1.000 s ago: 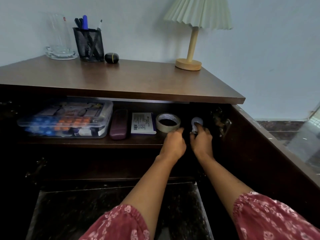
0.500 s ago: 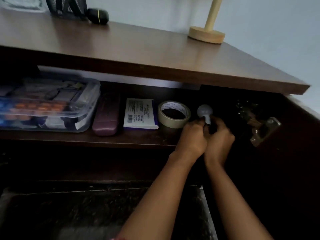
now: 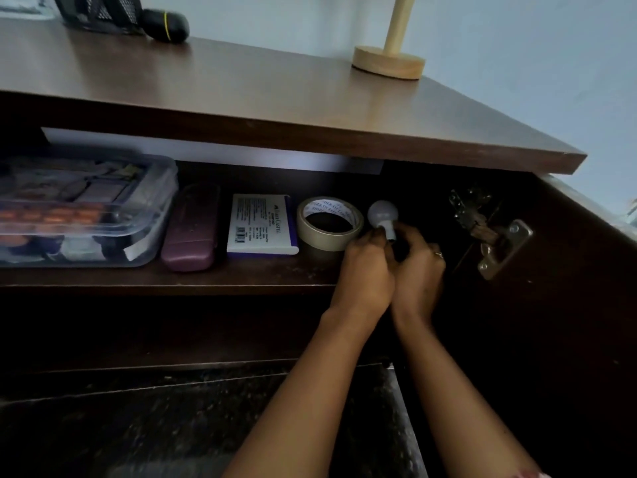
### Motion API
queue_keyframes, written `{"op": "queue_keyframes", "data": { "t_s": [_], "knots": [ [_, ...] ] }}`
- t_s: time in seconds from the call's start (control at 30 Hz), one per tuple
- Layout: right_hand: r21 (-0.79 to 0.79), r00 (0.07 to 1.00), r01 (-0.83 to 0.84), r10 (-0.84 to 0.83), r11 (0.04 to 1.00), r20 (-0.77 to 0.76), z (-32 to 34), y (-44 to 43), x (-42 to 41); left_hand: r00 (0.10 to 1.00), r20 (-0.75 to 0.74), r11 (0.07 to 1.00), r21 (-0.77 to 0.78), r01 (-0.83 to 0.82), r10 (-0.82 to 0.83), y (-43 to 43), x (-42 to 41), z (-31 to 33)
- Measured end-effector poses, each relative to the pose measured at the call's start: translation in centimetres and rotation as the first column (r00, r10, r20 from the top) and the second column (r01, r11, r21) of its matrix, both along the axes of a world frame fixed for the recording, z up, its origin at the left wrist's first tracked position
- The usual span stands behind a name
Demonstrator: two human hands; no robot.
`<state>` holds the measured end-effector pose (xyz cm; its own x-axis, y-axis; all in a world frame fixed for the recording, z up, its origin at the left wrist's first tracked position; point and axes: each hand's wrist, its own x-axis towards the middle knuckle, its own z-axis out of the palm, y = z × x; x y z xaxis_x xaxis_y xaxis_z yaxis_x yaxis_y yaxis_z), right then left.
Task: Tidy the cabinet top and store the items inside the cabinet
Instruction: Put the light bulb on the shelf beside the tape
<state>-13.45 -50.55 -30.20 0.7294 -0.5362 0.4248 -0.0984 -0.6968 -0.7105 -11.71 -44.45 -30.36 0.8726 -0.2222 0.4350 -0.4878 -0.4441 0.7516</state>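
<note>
While I am reaching into the open dark wooden cabinet, I am setting a small white round light bulb [image 3: 382, 214] down at the right end of its upper shelf [image 3: 241, 276], just beside the cream roll of masking tape [image 3: 329, 223]. My left hand [image 3: 366, 270] and my right hand [image 3: 418, 267] are both curling round the bulb's narrow base, fingertips pinching it, so each grip is grasping the bulb and neither is letting go. The globe is pointing up and back, clear of my fingers; whether its base is already touching the shelf I cannot tell, since my hands are hiding it.

I am judging this to be the storing step for the bulb, with the shelf row already filling: a clear plastic lidded box [image 3: 86, 212], a maroon hard case [image 3: 193, 229] and a white and purple flat packet [image 3: 262, 224] are lying to the left of the tape.

Next I am needing to lay the bulb so it cannot roll, then loosen both grips gently and draw back without knocking the tape or the metal door hinge [image 3: 489, 232] on my right. On the brown desk top [image 3: 275, 94] a black oval object [image 3: 166, 25] and a black mesh pen holder [image 3: 103, 12] are waiting beside the wooden lamp base [image 3: 387, 62].
</note>
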Motion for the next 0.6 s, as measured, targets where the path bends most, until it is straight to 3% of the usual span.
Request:
{"op": "queue_keyframes", "data": {
  "t_s": [0.6],
  "knots": [
    [0.007,0.999,-0.005,0.005,1.000,-0.034,0.25,0.21,-0.34,0.999,0.052,1.000,0.024,0.004,-0.005,0.66,-0.93,0.16]
  ]
}}
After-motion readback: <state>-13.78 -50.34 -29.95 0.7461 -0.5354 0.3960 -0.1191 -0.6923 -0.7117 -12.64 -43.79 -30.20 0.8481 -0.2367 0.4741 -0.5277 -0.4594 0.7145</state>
